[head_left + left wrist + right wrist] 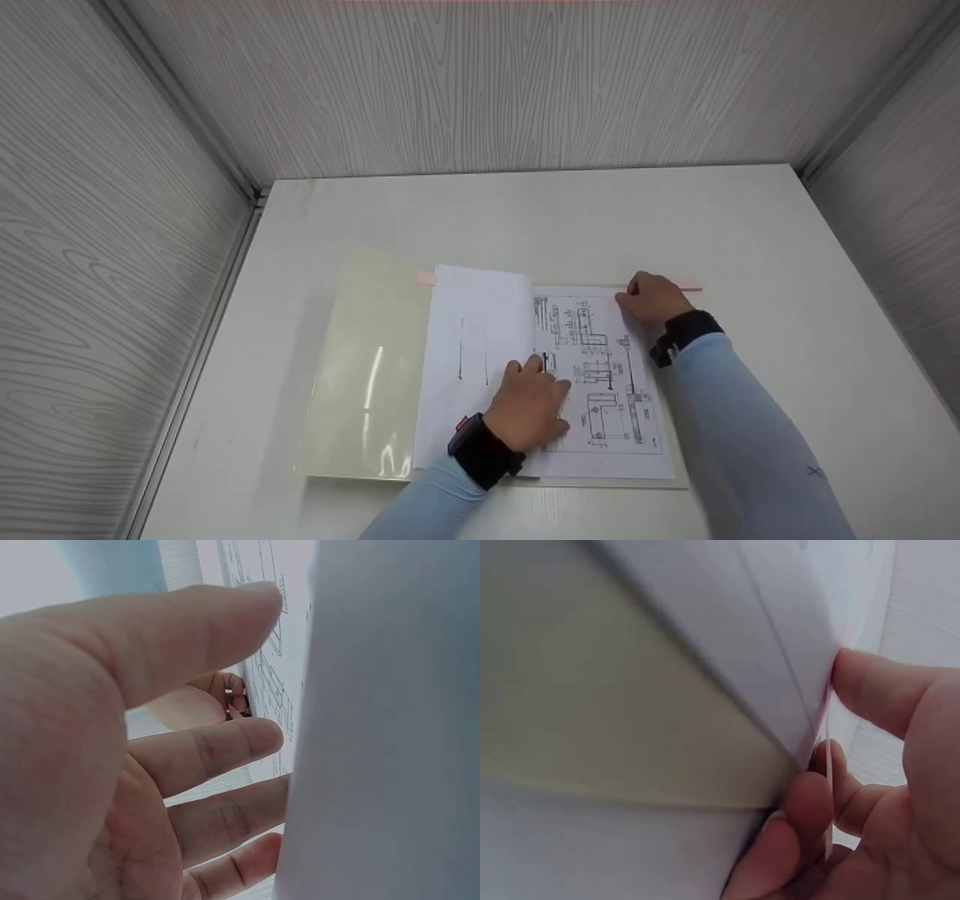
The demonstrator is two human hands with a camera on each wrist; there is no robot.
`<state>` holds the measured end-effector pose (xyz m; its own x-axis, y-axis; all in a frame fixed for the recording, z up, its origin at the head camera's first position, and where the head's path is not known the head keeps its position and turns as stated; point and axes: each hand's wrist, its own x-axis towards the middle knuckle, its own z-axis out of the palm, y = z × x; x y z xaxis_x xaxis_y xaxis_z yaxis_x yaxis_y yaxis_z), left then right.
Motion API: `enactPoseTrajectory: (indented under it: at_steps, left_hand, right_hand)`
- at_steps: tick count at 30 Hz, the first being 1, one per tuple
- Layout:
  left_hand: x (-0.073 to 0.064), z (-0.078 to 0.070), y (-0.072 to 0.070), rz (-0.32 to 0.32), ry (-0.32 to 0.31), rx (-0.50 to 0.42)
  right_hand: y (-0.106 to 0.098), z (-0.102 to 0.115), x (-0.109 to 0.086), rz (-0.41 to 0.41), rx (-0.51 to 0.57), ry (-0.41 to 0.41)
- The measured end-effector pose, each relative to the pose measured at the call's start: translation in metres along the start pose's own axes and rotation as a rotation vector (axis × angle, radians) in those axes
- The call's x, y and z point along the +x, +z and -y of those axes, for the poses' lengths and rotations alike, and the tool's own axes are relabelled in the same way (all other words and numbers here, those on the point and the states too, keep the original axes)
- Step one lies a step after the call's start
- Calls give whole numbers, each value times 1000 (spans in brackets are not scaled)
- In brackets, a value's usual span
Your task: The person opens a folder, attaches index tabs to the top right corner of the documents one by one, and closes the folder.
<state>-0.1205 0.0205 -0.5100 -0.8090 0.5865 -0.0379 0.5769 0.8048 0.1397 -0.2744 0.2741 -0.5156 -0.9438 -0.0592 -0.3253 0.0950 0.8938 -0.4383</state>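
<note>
A pale yellow folder (349, 375) lies spread on the table. On its left side is a turned white sheet (476, 322) with two dark lines; on its right, a drawing page (611, 375) printed with technical figures. My left hand (525, 405) rests near the fold with its fingers spread, fairly straight in the left wrist view. At the upper right corner, my right hand (654, 298) pinches the drawing page. In the right wrist view, its thumb (874, 686) presses the page's face while other fingers reach underneath, by the folder's back cover (622, 705).
One pink tab (688, 285) sticks out beyond the right hand, another pink tab (426, 279) at the turned sheet's top left. The white table (480, 217) meets wood-grain panels (480, 90) at the back and sides.
</note>
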Motion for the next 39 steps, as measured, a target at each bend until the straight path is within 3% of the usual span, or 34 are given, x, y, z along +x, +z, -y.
enactPoseTrajectory:
  at_steps: [9, 16, 21, 26, 32, 39]
  left_hand:
    - [-1, 0, 0, 1, 0, -7]
    - [-1, 0, -1, -2, -3, -11]
    - [-1, 0, -2, -7, 2, -9]
    - [-2, -1, -3, -12, 3, -13]
    - [-4, -4, -6, -14, 11, -1]
    - [-11, -9, -13, -8, 30, -42]
  right_hand:
    - [4, 0, -3, -7, 6, 15]
    - [1, -2, -4, 39, 20, 44]
    - [-2, -7, 0, 61, 20, 18]
    - [-7, -15, -1, 75, 108, 4]
    - [-16, -23, -19, 59, 324, -72]
    - [-25, -29, -62, -8, 244, -204]
